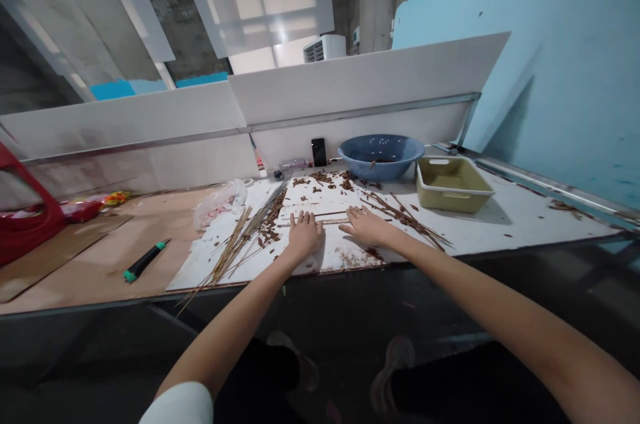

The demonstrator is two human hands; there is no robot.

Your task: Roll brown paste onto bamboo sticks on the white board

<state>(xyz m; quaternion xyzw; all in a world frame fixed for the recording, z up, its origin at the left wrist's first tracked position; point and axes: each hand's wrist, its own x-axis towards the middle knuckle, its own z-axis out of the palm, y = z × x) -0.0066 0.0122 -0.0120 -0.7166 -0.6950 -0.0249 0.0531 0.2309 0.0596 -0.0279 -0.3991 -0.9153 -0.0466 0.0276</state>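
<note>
While our left hand point(305, 235) and right hand point(367, 226) lie flat and apart, palms down, they rest on thin pale wooden sticks point(333, 221) atop a scrap-strewn white board point(313, 201). The sticks look light, stiff and easily snapped; we would pinch them gently near their middles.

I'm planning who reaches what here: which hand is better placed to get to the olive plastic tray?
Probably the right hand: it lies closer to the olive plastic tray, with only thin brown sticks between them. The left hand sits farther off, on the far side of the right hand.
</note>
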